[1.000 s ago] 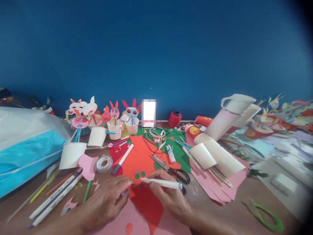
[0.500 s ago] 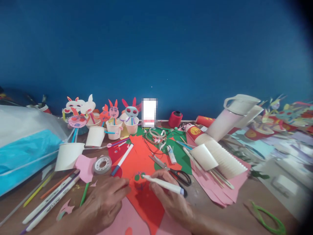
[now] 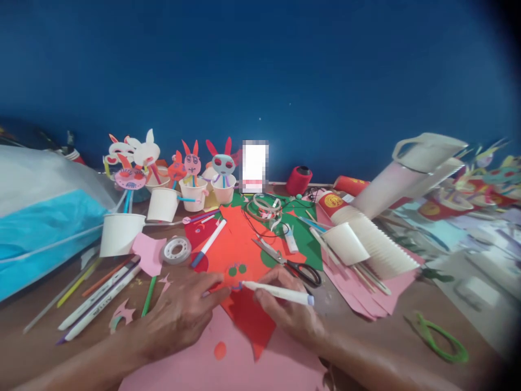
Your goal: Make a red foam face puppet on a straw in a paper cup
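Between my hands lies a small orange paper face [image 3: 236, 270] with two green eyes, resting on red-orange paper [image 3: 240, 233]. A dark drawn mouth line shows below the eyes. My right hand [image 3: 287, 312] is closed around a white marker [image 3: 283, 293], its tip at the mouth area. At the face's left edge, the thumb and forefinger of my left hand [image 3: 183, 309] are closed on it, the other fingers curled. Black-handled scissors [image 3: 303, 272] lie just beyond my right hand. Beneath my wrists is pink paper [image 3: 228, 372], with an orange dot [image 3: 220, 350] on it.
Paper cups [image 3: 122, 236] with animal-face puppets stand at the left. Near them lie a tape roll [image 3: 176, 250], several markers [image 3: 100, 296] and a blue-capped marker [image 3: 209, 241]. Stacked paper cups [image 3: 378, 239] and a pitcher [image 3: 391, 179] are at the right. Green pipe cleaner [image 3: 442, 342] lies front right.
The view has tilted down, so the table things sit higher. My right hand has moved the marker tip from beside the eyes to the mouth. My left fingers now reach onto the face's edge.
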Motion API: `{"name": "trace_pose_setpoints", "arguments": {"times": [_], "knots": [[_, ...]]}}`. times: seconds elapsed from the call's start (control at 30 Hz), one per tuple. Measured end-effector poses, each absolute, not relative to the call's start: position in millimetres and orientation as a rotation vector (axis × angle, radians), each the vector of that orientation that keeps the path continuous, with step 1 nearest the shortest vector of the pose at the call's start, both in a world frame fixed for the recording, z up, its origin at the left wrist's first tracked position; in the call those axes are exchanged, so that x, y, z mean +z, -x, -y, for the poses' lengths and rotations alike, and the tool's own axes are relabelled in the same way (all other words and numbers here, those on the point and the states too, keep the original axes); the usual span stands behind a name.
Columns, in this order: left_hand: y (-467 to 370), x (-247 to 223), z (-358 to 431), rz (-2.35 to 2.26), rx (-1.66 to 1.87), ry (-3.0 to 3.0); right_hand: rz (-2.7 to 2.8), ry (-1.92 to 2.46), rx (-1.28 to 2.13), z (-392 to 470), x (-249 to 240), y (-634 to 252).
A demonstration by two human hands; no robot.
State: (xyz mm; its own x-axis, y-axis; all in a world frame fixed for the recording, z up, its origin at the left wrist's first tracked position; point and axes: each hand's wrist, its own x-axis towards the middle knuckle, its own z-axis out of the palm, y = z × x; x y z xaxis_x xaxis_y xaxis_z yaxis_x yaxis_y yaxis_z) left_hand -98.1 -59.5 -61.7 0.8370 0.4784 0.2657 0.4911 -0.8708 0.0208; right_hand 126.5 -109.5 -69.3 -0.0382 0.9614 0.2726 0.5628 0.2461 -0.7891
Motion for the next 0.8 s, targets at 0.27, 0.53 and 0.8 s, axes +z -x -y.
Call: {"name": "trace_pose_setpoints", "arguments": {"times": [0.27, 0.53, 0.8], "knots": [[92.7, -58.5, 61.7, 0.748, -0.216, 3.060, 1.800, 1.496, 0.563, 106.4, -72.6, -127.2], [91.1, -64.5, 59.2, 0.706, -0.196, 3.069, 1.856, 1.538, 0.559, 107.5, -72.6, -125.1], [89.4, -59.7, 59.3, 0.691, -0.169, 3.060, 1.857, 1.543, 0.538, 107.1, -77.1, -123.5]]}}
